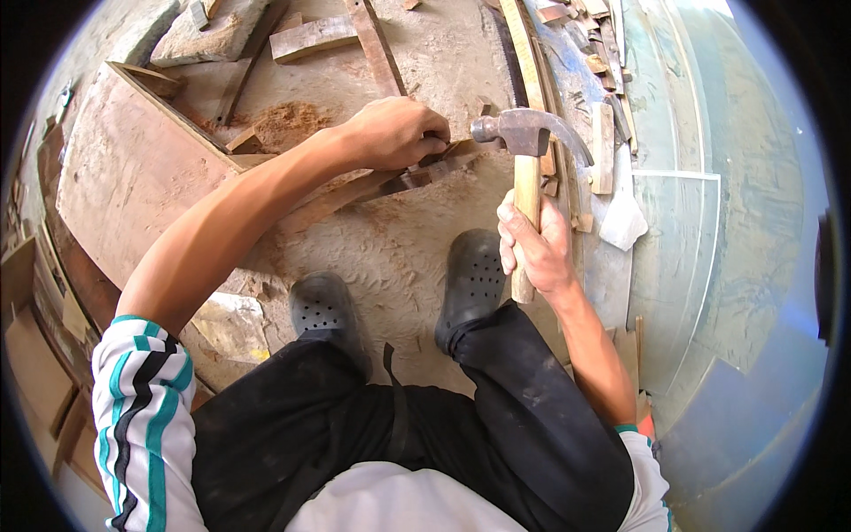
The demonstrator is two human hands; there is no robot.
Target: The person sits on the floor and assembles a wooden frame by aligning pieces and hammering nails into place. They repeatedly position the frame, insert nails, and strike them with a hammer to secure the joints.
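My right hand [539, 241] grips the wooden handle of a claw hammer [525, 133], held upright with its metal head at the far end. The hammer's striking face points left, the curved claw right. Across from it, my left hand [401, 133] is closed, knuckles up, over a dark narrow wooden piece [424, 176] low above the ground. Whatever its fingers pinch is hidden under the hand. Beneath the left forearm, a paler wood strip [324, 202] runs toward that dark piece.
A wooden panel [133, 177] with a raised edge stands at left. Wood offcuts [315, 38] and sawdust [288, 124] lie beyond my left arm. Glass sheets [709, 266] fill the right side, bordered by scrap wood [603, 146]. My dark clogs [474, 277] rest on the dusty floor.
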